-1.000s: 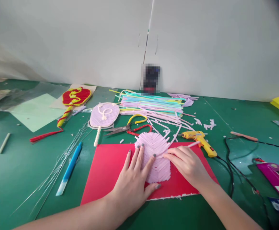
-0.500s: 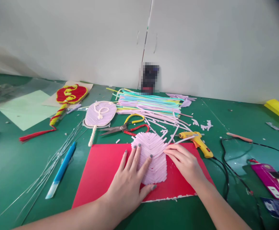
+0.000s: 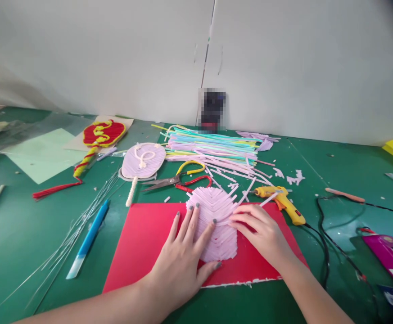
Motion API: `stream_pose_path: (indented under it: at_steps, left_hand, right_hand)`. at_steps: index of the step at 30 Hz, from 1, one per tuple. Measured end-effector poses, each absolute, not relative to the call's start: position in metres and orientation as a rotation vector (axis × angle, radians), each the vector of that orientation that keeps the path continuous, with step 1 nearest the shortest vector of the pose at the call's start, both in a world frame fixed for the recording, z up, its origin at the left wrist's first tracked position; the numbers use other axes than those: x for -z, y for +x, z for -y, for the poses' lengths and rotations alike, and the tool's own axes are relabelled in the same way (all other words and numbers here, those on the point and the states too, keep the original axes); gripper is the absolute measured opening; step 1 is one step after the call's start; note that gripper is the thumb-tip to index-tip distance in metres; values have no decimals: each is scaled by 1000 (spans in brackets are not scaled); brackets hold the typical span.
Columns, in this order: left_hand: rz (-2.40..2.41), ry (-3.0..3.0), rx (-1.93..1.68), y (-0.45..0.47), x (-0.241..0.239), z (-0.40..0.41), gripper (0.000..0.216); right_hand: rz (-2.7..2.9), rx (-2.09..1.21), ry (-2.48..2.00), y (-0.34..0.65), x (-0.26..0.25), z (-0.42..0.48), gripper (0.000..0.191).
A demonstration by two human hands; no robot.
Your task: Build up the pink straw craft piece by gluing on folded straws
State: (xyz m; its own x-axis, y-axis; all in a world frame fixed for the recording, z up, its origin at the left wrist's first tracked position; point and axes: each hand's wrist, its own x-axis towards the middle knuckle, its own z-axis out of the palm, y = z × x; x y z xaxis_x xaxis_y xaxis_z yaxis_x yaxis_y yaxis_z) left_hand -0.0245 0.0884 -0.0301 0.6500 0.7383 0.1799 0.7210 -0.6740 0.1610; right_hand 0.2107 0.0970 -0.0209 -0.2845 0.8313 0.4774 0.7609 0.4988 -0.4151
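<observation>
A lavender oval [image 3: 213,202] made of pipe cleaners in a chevron pattern lies on a red sheet [image 3: 145,243]. My left hand [image 3: 182,252] rests flat on the oval's left side, fingers spread. At the right edge of the oval, my right hand [image 3: 260,225] has its fingertips pinched on a lavender pipe cleaner [image 3: 269,199], whose far end sticks out beyond the knuckles. Another loose strip [image 3: 248,191] slants up from the oval. Just beyond lie scissors [image 3: 172,181] with one yellow and one red handle, and a yellow glue gun [image 3: 286,204].
Behind lies a heap of pastel pipe cleaners [image 3: 213,144]. To the left are a lavender fan [image 3: 133,166], a red-and-yellow fan [image 3: 105,132], thin wires [image 3: 78,225] and a blue pen-like tool [image 3: 90,238]. A black cord [image 3: 327,256] and a magenta power strip [image 3: 385,256] are at right.
My right hand's fingertips have shifted slightly inward and down along the oval's right edge, still pinching the strip. My left hand stays in place. The whole view has shifted a little.
</observation>
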Motion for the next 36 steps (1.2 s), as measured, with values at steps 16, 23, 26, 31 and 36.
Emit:
stream_pose_path:
  at_steps: [16,23,26,31,36]
  left_hand:
    - [-1273,2847,-303,-23,32,-87,77]
    - [-1284,2923,-327,-21,32,-89,77]
    - [-1282,2928,-330,-21,32,-90,77]
    - [-1277,2911,-294,-22,30,-90,77]
    - [-1272,2884,-284,-21,30,-89,78]
  right_hand:
    - [2135,-93,-1301,186,15,-93,9]
    - [2128,-110,-1328,175,21,-91,8]
    - [2121,-111,-1320,176,25,-92,8]
    - [2174,-100,-1298,179,23,-93,10]
    - [2279,-38,-1266,179,17,-91,13]
